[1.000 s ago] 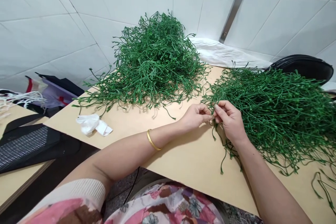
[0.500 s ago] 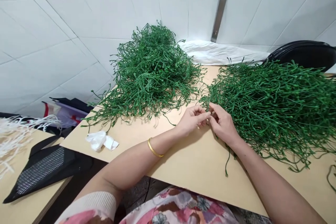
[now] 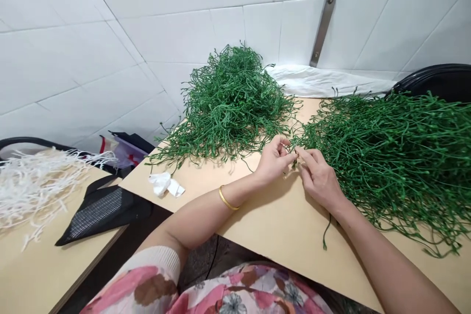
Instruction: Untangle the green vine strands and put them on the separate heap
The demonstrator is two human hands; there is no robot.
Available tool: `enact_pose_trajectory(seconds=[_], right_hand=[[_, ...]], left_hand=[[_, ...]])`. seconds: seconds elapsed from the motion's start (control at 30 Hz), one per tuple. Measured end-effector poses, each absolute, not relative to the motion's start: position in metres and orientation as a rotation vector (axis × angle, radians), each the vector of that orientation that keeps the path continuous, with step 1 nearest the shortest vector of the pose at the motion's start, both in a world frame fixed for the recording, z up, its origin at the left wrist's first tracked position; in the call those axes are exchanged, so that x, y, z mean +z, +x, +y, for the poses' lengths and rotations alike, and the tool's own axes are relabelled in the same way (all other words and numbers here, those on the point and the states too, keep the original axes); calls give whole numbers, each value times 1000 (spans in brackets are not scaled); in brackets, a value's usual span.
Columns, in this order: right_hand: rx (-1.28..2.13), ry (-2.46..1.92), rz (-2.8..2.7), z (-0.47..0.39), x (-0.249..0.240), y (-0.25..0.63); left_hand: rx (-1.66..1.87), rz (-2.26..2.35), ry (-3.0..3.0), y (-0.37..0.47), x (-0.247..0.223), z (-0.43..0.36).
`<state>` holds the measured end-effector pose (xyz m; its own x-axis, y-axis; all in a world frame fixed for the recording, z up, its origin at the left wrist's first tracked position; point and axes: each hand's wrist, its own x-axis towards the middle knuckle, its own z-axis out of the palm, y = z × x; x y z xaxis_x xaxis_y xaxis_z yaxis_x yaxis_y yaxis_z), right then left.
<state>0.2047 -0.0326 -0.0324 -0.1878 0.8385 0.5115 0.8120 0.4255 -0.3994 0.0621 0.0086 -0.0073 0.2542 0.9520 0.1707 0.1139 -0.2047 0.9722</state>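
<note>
Over the light wooden table, my left hand and my right hand meet fingertip to fingertip. Both pinch a thin green cord, small and partly hidden by the fingers. Behind my left hand rises a tall pile of green knotted cords. A wider pile of the same cords spreads beside and beyond my right hand. One loose green cord sticks out from under my right wrist.
Crumpled white paper lies near the table's left edge. Further left, a second table holds white cords and a black mesh bag. White cloth and a black rounded object sit along the tiled wall.
The camera view has turned left, so more of the left table shows. My right hand's fingers are straighter and its back is turned up more, while both hands stay together at the cord.
</note>
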Motion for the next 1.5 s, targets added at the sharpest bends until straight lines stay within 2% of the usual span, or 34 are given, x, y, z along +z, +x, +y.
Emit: enact_pose_trajectory(seconds=[0.27, 0.43, 0.73, 1.0, 1.3, 1.37, 1.5], right_hand=[[93, -1389, -1996, -29, -33, 207], [197, -1332, -1991, -27, -33, 205], [160, -1309, -1961, -25, -31, 210], [192, -1305, -1942, -27, -28, 212], [9, -1291, -2020, -33, -25, 208], [70, -1282, -2001, -33, -23, 208], [415, -1330, -1792, -31, -19, 212]], left_hand=[[1099, 1136, 1796, 57, -14, 22], [1042, 1045, 1548, 60, -10, 22], [886, 917, 1102, 54, 2, 27], [774, 861, 993, 56, -8, 32], [668, 852, 955, 58, -8, 29], [612, 826, 899, 57, -6, 30], [512, 736, 841, 54, -4, 32]])
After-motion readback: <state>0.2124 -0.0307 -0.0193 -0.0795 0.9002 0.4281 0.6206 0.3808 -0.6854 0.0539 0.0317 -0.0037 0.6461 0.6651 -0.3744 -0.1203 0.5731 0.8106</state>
